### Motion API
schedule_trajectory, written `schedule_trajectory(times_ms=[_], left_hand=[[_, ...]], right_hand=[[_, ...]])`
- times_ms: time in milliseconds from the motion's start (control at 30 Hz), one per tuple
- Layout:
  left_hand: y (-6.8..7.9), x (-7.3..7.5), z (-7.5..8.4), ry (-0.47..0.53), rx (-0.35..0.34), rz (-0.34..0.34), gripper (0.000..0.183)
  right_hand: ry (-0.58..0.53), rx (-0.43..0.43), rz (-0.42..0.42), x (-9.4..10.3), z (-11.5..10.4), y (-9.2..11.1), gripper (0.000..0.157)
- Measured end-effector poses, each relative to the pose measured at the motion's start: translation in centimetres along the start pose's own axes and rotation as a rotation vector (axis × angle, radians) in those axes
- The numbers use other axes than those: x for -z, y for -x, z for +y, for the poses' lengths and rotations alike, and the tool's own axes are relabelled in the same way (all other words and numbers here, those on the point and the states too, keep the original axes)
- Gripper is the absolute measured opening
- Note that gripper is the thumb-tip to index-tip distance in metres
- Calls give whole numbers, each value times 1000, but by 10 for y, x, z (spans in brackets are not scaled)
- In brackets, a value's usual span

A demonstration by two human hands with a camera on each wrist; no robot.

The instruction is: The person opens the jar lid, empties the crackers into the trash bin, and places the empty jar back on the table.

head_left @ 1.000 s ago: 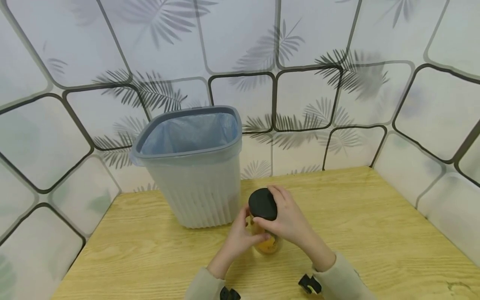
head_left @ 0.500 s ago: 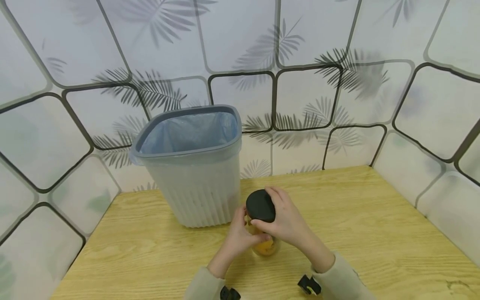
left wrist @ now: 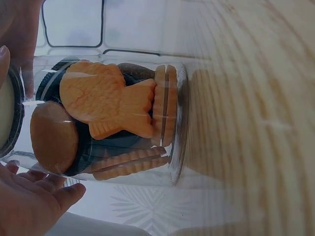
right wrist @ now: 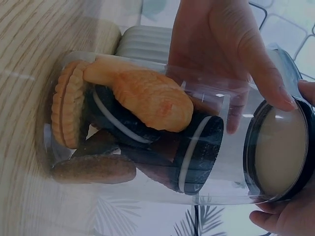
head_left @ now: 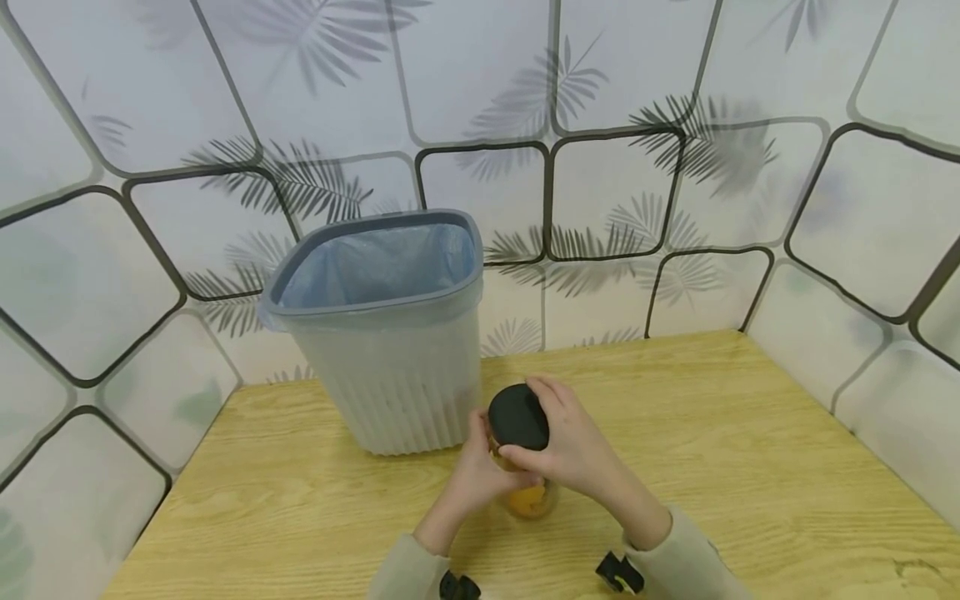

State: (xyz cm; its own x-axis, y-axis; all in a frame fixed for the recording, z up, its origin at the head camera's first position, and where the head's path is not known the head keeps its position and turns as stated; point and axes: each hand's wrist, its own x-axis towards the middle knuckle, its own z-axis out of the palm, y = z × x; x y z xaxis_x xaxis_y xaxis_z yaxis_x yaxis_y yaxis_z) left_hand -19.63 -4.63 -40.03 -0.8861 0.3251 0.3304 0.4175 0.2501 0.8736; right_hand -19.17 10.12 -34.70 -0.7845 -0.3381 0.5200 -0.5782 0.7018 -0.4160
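Observation:
A clear jar (left wrist: pixel 180 164) stands on the table with a black lid (head_left: pixel 517 417) at its mouth. My left hand (head_left: pixel 476 471) holds the jar round its upper part, thumb across the near side. On the lid my right hand (head_left: pixel 573 437) grips the edge, fingers behind and thumb in front. Through the jar wall show a fish-shaped cookie (left wrist: pixel 106 101), a round brown biscuit (left wrist: pixel 54 137), a black sandwich cookie (right wrist: pixel 199 155) with white filling and a scalloped sandwich biscuit (right wrist: pixel 69 105). The lid's pale underside (right wrist: pixel 280 152) shows in the right wrist view.
Left of the jar and behind it stands a tall whitish bin (head_left: pixel 390 392) with a grey rim and a blue liner (head_left: pixel 375 267). The wood-grain table (head_left: pixel 712 433) meets patterned walls (head_left: pixel 480 83) at the back and sides.
The lid and the top of the jar have shifted slightly left and toward me. My right hand has moved along with the lid; the left hand has stayed nearly in place.

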Motion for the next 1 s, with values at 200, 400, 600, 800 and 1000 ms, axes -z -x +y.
schedule_trajectory(times_ms=[200, 400, 600, 800, 1000], left_hand=[[2, 2, 11, 69, -9, -14, 79], [3, 5, 28, 107, -73, -35, 82], [1, 6, 27, 122, -131, -58, 83], [0, 7, 26, 93, -151, -54, 81], [0, 6, 26, 95, -111, -67, 82]], right_hand=[[4, 0, -10, -1, 0, 0, 84], [4, -16, -33, 0, -1, 1, 84], [-3, -12, -36, 1, -2, 1, 84], [4, 0, -27, 3, -3, 1, 85], [5, -14, -30, 3, -4, 1, 86]])
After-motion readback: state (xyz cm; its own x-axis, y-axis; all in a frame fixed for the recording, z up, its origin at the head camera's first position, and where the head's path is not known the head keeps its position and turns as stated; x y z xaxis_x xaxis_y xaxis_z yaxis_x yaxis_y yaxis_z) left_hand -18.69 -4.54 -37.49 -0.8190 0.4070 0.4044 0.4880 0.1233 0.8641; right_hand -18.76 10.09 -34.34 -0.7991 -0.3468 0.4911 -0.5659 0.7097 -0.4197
